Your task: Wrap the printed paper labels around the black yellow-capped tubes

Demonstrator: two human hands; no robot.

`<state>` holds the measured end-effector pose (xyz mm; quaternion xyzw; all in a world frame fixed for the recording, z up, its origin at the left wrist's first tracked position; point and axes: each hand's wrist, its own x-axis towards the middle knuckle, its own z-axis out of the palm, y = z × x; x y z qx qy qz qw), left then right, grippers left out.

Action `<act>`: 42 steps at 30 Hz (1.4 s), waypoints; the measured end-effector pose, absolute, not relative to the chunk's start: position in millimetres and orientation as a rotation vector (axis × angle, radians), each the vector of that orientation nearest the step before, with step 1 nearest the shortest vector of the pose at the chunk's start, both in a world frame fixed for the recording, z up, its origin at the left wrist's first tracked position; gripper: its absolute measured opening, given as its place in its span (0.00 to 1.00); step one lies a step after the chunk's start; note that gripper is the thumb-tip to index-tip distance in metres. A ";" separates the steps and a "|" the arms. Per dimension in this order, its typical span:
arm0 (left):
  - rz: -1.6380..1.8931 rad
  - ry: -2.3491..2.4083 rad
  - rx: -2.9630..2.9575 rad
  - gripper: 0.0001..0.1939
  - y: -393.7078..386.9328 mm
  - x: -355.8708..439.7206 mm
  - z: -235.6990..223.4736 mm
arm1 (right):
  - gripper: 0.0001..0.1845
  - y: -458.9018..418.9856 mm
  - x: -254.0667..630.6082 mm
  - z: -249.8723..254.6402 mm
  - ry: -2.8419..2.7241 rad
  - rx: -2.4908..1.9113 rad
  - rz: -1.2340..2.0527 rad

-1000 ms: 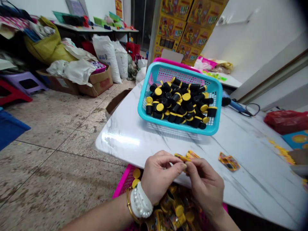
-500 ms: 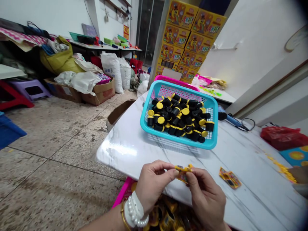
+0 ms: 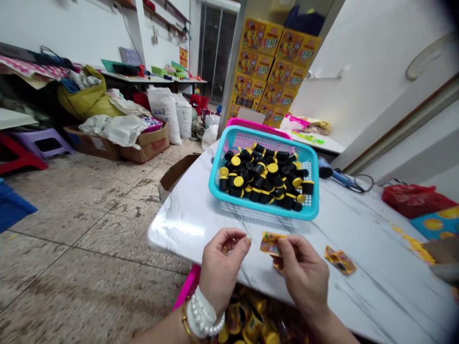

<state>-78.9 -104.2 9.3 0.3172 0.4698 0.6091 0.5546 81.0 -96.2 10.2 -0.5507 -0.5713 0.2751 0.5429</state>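
Note:
My right hand [image 3: 303,274] pinches a few small yellow printed labels [image 3: 269,242] between thumb and fingers, just above the table's near edge. To its left, my left hand [image 3: 224,267] is closed, thumb against forefinger, apart from the labels; anything between those fingertips is too small to make out. More of the same labels lie in a small pile [image 3: 340,260] to the right. Beyond my hands, a turquoise basket [image 3: 263,209] holds many small black canisters with yellow caps [image 3: 258,168]. Below the table edge, yellow-printed pieces [image 3: 251,322] fill a pink container [image 3: 188,286], partly hidden by my arms.
The white marbled table [image 3: 186,229] has a rounded left corner. Behind the turquoise basket stand a pink basket [image 3: 247,123] and stacked yellow boxes [image 3: 256,64]. A blue-handled tool with a cord [image 3: 340,177], a red bag [image 3: 416,199] and scattered yellow bits [image 3: 414,243] lie to the right.
My left hand has let go of the labels and drawn away to the left. The right hand keeps them, now with a printed face showing. The view has shifted slightly.

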 end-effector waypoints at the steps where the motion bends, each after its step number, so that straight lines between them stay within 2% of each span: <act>1: 1.442 1.121 0.825 0.14 -105.7 -78.9 11.6 | 0.14 -96.8 81.0 11.8 -1.341 -1.302 0.655; 9: 1.370 1.154 1.083 0.07 -112.5 -74.1 28.2 | 0.08 -105.9 85.6 5.3 -1.439 -1.243 0.549; 23: 1.349 1.122 0.923 0.11 -116.9 -70.1 21.3 | 0.02 -105.6 90.0 -5.5 -1.625 -1.268 0.454; 28: 1.337 1.082 0.770 0.13 -115.2 -65.3 12.7 | 0.06 -105.7 87.3 -4.1 -1.604 -1.287 0.558; 34: 1.222 1.108 0.872 0.09 -105.1 -73.3 12.5 | 0.20 -73.4 89.5 23.8 -1.833 -1.250 0.756; 36: 1.210 1.141 0.939 0.08 -100.0 -75.6 14.7 | 0.23 -38.6 94.7 44.7 -1.869 -1.280 0.623; 40: 1.134 1.081 0.881 0.10 -89.4 -72.2 17.9 | 0.25 51.9 99.0 87.9 -1.789 -1.564 -0.149; 42: 1.062 1.034 0.839 0.10 -85.3 -69.3 18.9 | 0.28 89.8 96.1 101.4 -1.872 -1.742 -0.246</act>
